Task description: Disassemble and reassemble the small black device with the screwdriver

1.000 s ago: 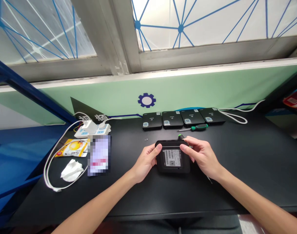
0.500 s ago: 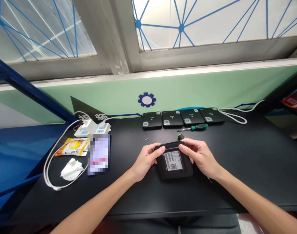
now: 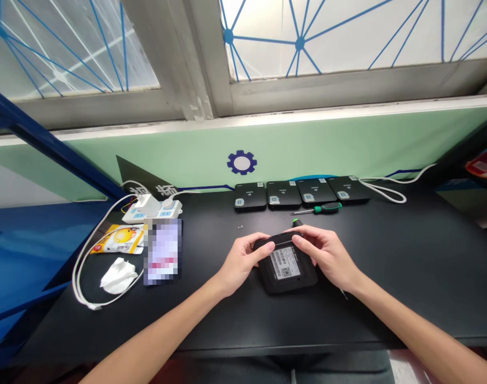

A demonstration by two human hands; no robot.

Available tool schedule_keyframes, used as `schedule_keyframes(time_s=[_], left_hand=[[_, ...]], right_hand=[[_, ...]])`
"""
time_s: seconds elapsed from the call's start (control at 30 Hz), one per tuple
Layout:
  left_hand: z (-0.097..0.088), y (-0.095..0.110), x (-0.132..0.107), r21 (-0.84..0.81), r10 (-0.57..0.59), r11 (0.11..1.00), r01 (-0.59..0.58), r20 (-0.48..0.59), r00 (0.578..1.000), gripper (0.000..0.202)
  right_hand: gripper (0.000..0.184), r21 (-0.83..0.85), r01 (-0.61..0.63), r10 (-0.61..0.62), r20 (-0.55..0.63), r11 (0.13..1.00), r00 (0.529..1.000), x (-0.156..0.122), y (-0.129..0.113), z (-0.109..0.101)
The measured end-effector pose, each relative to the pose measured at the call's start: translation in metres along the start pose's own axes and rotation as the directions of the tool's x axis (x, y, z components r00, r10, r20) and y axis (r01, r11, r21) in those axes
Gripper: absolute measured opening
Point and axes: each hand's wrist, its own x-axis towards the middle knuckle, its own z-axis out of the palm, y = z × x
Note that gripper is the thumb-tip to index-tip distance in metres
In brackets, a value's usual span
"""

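A small black box-shaped device [image 3: 286,265] with a white label on its upturned face lies on the black table [image 3: 407,266] in front of me. My left hand [image 3: 243,261] grips its left edge, thumb on top. My right hand [image 3: 325,256] holds its right and far edge, fingers curled over the top. A green-capped tool tip [image 3: 296,223] shows just behind the device, by my right fingers.
Several identical black devices [image 3: 301,193] stand in a row along the green back wall. A green-handled screwdriver [image 3: 321,208] lies before them, tiny screws [image 3: 240,226] to its left. A white power strip [image 3: 151,209], cable, yellow packet [image 3: 121,240], crumpled tissue [image 3: 117,276] and blurred phone [image 3: 162,250] lie at left.
The device has turned slightly counter-clockwise between my hands and tilted. Both hands shifted a little along its far edge.
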Motion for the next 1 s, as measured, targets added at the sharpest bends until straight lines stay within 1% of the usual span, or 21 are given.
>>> schedule_keyframes(time_s=[0.07, 0.13, 0.2, 0.27, 0.37, 0.47, 0.6, 0.7, 0.83, 0.9, 1.0], left_hand=[[0.0, -0.001, 0.001, -0.017, -0.004, 1.0, 0.003, -0.009, 1.0, 0.049], [0.0, -0.003, 0.001, -0.054, -0.017, 0.998, 0.016, -0.017, 1.0, 0.052], [0.001, -0.003, 0.001, -0.085, -0.028, 0.996, 0.025, -0.027, 0.999, 0.054], [0.001, -0.002, 0.002, -0.098, -0.028, 0.995, 0.024, -0.04, 0.999, 0.054], [0.001, 0.001, 0.001, -0.127, -0.016, 0.992, 0.011, -0.037, 0.999, 0.049], [0.001, 0.003, 0.001, -0.16, 0.007, 0.987, -0.011, -0.026, 1.0, 0.05], [0.001, 0.004, 0.001, -0.142, 0.008, 0.99, -0.013, -0.033, 0.999, 0.051], [0.001, 0.004, 0.001, -0.067, 0.037, 0.997, -0.041, -0.061, 0.997, 0.051], [-0.003, 0.004, 0.002, 0.131, 0.175, 0.978, -0.162, -0.094, 0.98, 0.041], [-0.004, 0.004, 0.001, 0.237, 0.218, 0.952, -0.194, -0.077, 0.973, 0.04], [-0.005, 0.005, -0.002, 0.421, 0.226, 0.885, -0.196, -0.021, 0.974, 0.043]], right_hand=[[0.042, -0.026, 0.011, -0.012, -0.023, 1.0, 1.0, 0.0, 0.004, -0.001], [0.046, -0.067, 0.036, -0.039, -0.03, 0.997, 0.999, -0.001, 0.006, -0.002], [0.05, -0.109, 0.053, -0.054, -0.009, 0.993, 0.999, -0.001, 0.007, -0.002], [0.051, -0.14, 0.055, -0.054, 0.011, 0.989, 0.998, -0.002, 0.008, -0.002], [0.051, -0.149, 0.055, -0.052, 0.021, 0.987, 0.998, -0.002, 0.008, -0.002], [0.052, -0.153, 0.049, -0.046, 0.022, 0.987, 0.999, -0.002, 0.009, -0.002], [0.053, -0.186, 0.044, -0.042, 0.018, 0.981, 0.999, -0.002, 0.01, -0.003], [0.053, -0.217, 0.055, -0.055, 0.005, 0.975, 0.998, -0.002, 0.011, -0.003], [0.056, -0.233, 0.095, -0.101, -0.011, 0.968, 0.995, -0.002, 0.013, 0.0], [0.054, -0.226, 0.103, -0.108, -0.01, 0.969, 0.994, -0.003, 0.015, 0.001], [0.046, -0.245, 0.091, -0.098, -0.018, 0.965, 0.995, -0.003, 0.015, 0.002]])
